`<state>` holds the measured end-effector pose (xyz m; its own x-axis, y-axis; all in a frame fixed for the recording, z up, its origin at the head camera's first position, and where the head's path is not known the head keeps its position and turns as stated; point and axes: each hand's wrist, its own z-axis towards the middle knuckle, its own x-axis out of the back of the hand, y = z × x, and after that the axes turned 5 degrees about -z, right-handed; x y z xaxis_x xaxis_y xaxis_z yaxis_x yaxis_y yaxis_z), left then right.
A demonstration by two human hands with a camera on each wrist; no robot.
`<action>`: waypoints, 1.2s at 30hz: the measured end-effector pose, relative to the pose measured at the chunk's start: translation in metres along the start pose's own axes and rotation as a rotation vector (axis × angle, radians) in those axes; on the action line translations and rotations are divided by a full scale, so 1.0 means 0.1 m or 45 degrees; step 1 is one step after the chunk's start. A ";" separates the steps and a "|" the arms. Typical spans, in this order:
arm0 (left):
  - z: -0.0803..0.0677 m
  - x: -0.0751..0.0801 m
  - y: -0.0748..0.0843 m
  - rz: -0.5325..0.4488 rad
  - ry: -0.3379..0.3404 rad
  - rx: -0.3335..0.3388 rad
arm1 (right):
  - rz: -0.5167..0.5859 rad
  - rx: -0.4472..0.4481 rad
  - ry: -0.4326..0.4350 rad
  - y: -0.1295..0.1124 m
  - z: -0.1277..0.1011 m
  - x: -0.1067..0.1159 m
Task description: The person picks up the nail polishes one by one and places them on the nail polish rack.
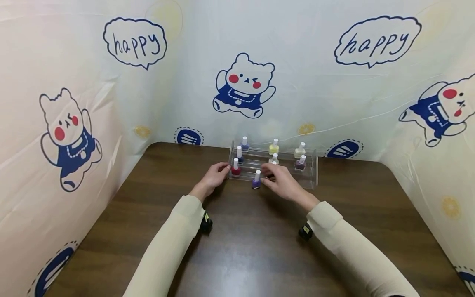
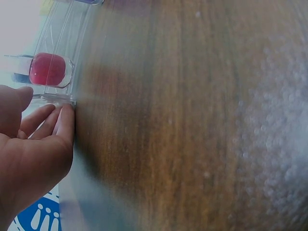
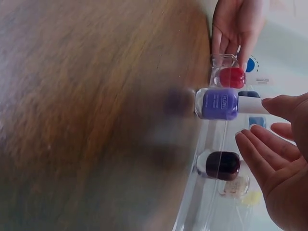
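At the left end of the rack (image 1: 311,178), the left hand (image 1: 214,176) rests with straight fingers (image 2: 61,124) against the clear corner, holding nothing. Just beside those fingers, a red bottle (image 1: 236,168) stands upright on the lowest step. The right hand (image 1: 279,180) hovers open at the rack's front, fingers (image 3: 262,153) relaxed and apart, its thumb close to the white cap of a purple bottle (image 1: 257,180); whether thumb and cap touch cannot be told. This purple bottle stands upright on the table (image 1: 245,247), against the rack's front edge. Further bottles, among them a yellow bottle (image 1: 273,147) and a dark bottle (image 1: 300,163), occupy the upper steps. Behind the table hangs a printed curtain (image 1: 311,74).
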<state>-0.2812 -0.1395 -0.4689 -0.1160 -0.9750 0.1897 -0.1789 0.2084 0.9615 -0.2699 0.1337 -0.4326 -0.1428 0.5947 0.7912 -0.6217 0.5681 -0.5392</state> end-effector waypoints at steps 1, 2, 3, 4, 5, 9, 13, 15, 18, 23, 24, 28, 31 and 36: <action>0.01 0.00 0.01 0.000 -0.001 -0.004 | 0.006 -0.006 -0.002 0.00 0.01 -0.01; 0.01 0.01 0.01 0.005 -0.001 -0.005 | 0.009 -0.013 -0.005 0.00 0.03 -0.01; 0.01 0.01 0.02 0.006 0.001 -0.002 | 0.010 -0.019 -0.009 -0.01 0.04 -0.02; 0.01 0.01 0.02 0.006 0.000 -0.001 | 0.011 -0.024 -0.014 -0.01 0.05 -0.03; 0.01 0.01 0.02 0.006 -0.002 -0.003 | 0.011 -0.026 -0.018 -0.01 0.06 -0.05; 0.01 0.01 0.02 0.000 0.000 0.000 | 0.016 -0.028 -0.020 -0.02 0.09 -0.07; 0.03 0.01 0.02 -0.002 0.006 -0.006 | 0.005 -0.024 -0.001 -0.04 0.13 -0.08; 0.04 0.02 0.01 0.002 0.010 -0.009 | -0.002 -0.023 0.004 -0.05 0.14 -0.08; 0.04 0.02 0.01 0.004 0.009 -0.005 | -0.010 -0.024 0.005 -0.05 0.15 -0.11; 0.02 0.02 0.01 0.010 -0.003 0.010 | -0.038 -0.024 0.011 -0.05 0.14 -0.13; 0.02 0.01 0.01 0.011 -0.003 0.011 | -0.047 -0.015 0.020 -0.05 0.14 -0.13; 0.01 0.01 0.02 0.005 0.000 0.010 | -0.074 0.011 0.043 -0.04 0.15 -0.14; 0.01 0.01 0.02 0.003 0.001 0.010 | -0.086 0.010 0.030 -0.05 0.14 -0.14; -0.01 0.02 0.01 0.007 -0.001 0.014 | -0.088 -0.005 0.010 -0.08 0.11 -0.12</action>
<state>-0.2808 -0.1408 -0.4673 -0.1178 -0.9738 0.1947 -0.1889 0.2144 0.9583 -0.2720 0.1158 -0.4352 -0.0937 0.5582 0.8244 -0.6271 0.6101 -0.4843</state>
